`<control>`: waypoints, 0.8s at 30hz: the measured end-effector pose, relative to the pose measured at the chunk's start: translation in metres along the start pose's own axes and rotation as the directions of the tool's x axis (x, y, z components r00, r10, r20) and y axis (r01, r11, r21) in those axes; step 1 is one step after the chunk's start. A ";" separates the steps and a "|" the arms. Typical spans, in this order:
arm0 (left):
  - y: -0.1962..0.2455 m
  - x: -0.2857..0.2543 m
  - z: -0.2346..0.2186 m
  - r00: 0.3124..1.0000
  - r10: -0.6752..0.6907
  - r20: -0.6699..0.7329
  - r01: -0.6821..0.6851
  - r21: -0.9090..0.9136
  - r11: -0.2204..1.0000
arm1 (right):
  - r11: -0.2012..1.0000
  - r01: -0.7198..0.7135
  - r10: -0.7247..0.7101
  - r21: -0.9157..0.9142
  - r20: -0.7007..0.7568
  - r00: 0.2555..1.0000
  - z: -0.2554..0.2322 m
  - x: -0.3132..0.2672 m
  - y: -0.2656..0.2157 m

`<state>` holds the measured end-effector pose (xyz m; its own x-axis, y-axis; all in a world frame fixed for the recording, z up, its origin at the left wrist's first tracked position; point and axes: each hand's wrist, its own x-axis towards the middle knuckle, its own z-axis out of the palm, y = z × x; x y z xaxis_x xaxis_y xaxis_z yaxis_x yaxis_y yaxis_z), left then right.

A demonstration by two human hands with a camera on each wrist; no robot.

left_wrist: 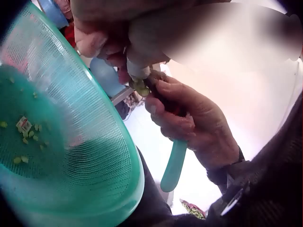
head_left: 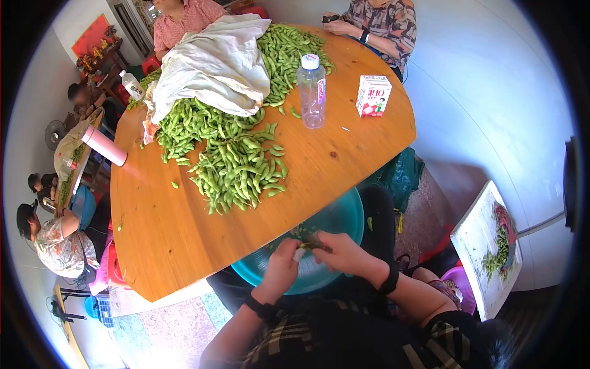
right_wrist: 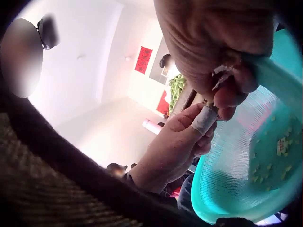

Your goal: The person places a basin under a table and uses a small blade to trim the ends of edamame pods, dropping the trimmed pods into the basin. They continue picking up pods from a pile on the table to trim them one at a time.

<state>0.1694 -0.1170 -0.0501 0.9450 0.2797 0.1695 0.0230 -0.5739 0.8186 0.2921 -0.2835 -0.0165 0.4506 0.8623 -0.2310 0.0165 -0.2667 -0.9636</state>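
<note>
My left hand [head_left: 279, 269] has white tape round the thumb and pinches a green soybean pod [left_wrist: 140, 88] between thumb and fingers. Close against it, my right hand [head_left: 345, 253] grips a teal-handled tool [left_wrist: 174, 165]; the handle sticks out below the fist. A shiny sliver [right_wrist: 221, 78] shows among the right fingers, but I cannot tell what kind of tool it is. Both hands meet over a teal mesh basket [head_left: 358, 215], partly under the table edge. Loose green beans [right_wrist: 270, 168] and a small printed scrap [left_wrist: 23, 125] lie in its bottom.
The wooden table [head_left: 344, 157] bears a heap of green pods [head_left: 236, 169], a white cloth [head_left: 209, 67], a clear bottle [head_left: 312, 92], a drink carton [head_left: 373, 96] and a pink flask [head_left: 104, 146]. A white foam board [head_left: 476, 246] with greens stands at right. Other people sit around.
</note>
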 end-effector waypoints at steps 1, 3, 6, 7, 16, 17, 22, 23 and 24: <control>-0.001 0.001 -0.001 0.999 0.038 0.018 -0.039 0.067 0.997 | 1.000 0.001 -0.001 0.001 0.000 1.000 0.000 -0.001 -0.001; 0.003 0.002 -0.006 1.000 -0.003 0.023 0.001 0.084 0.996 | 0.999 -0.020 0.021 0.040 -0.022 1.000 0.000 -0.003 -0.005; 0.016 0.002 -0.007 1.000 -0.026 -0.001 0.026 0.122 0.992 | 0.999 0.039 -0.037 0.027 -0.091 0.995 0.005 -0.005 -0.005; 0.019 0.001 -0.005 1.000 -0.011 -0.028 0.015 0.143 0.990 | 0.999 0.041 -0.038 0.027 -0.091 0.995 0.006 -0.005 -0.005; 0.005 -0.007 0.007 0.990 -0.127 0.058 0.138 -0.287 0.948 | 0.770 -0.293 0.191 0.566 0.234 0.953 -0.009 -0.001 0.006; 0.009 -0.007 0.006 0.990 -0.130 0.059 0.142 -0.286 0.948 | 0.739 -0.303 0.193 0.602 0.241 0.951 -0.011 -0.001 0.004; 0.031 0.002 -0.004 0.842 -0.491 0.224 0.497 -0.674 0.546 | 0.942 -0.058 0.057 0.331 0.011 0.998 -0.001 0.003 0.006; 0.031 0.004 -0.006 0.841 -0.492 0.225 0.499 -0.673 0.545 | 0.988 0.157 -0.156 -0.005 -0.135 0.978 0.006 0.001 -0.001; 0.031 0.006 -0.009 0.857 -0.461 0.229 0.490 -0.637 0.595 | 0.879 0.308 -0.396 -0.363 -0.196 0.897 0.009 0.000 -0.007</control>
<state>0.1730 -0.1264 -0.0187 0.8741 0.3283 -0.3580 0.2692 0.2860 0.9196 0.2841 -0.2775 -0.0114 0.5730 0.7946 0.2007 0.4777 -0.1249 -0.8696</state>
